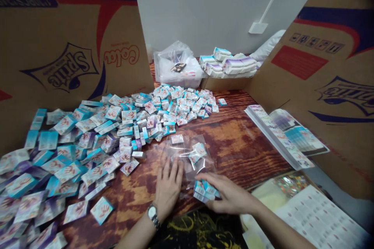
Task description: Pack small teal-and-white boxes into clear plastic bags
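The left hand [168,186] lies flat, fingers extended, pinning the crinkly clear plastic bag [187,151] to the grainy wooden table [248,144]. The right hand [229,196] grips a stack of small teal cardboard boxes [204,191] at the bag's near edge, right of the loose box heap [96,140].

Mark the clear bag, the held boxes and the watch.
clear bag [179,151], head view, bare plastic on its left half.
held boxes [202,192], head view, left end of the stack.
watch [152,213], head view, its face.
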A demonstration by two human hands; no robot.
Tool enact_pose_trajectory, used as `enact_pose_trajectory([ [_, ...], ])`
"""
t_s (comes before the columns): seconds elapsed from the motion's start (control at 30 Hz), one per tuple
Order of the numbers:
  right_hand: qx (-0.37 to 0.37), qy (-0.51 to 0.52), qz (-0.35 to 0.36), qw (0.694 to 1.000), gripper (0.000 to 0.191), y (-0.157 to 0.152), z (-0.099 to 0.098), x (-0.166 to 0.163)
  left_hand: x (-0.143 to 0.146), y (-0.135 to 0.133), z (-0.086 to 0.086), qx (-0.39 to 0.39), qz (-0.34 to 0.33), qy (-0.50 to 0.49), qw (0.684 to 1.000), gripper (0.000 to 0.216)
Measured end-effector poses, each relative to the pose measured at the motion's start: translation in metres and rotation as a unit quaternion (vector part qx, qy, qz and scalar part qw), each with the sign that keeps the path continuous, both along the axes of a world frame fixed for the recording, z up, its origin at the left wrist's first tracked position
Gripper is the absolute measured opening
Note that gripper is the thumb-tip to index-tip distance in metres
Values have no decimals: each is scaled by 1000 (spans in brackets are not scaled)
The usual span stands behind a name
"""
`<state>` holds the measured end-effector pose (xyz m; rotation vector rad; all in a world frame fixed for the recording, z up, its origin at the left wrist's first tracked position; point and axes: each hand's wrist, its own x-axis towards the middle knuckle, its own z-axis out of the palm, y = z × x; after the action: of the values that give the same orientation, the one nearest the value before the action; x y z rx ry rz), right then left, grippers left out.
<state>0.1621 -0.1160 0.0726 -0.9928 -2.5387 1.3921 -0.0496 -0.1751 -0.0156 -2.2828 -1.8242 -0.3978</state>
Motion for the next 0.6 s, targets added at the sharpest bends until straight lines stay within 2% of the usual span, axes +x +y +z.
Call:
enact_pose_trajectory([
  [0.07,14,-19,-26,999,59,-10,-18,-3,0,3,1,-2,-9,30,1000,44],
  [0.13,59,-61,-57,995,62,-13,-36,-10,0,7,3,-1,-24,42,999,40],
  [0.23,124,-127,-69,982,69,-15,-53,-21,1,12,11,-2,-22,15,1000,39],
  [0.33,158,-124,-69,977,74,-15,-60,-35,5,16,22,-2,-14,-34,999,40],
  [0.43,179,-132,-114,968,67,-9,-61,-51,10,16,30,8,-23,-47,999,39],
  [0.6,184,-190,-180,948,56,5,-64,-73,13,14,29,19,-49,-74,996,39],
])
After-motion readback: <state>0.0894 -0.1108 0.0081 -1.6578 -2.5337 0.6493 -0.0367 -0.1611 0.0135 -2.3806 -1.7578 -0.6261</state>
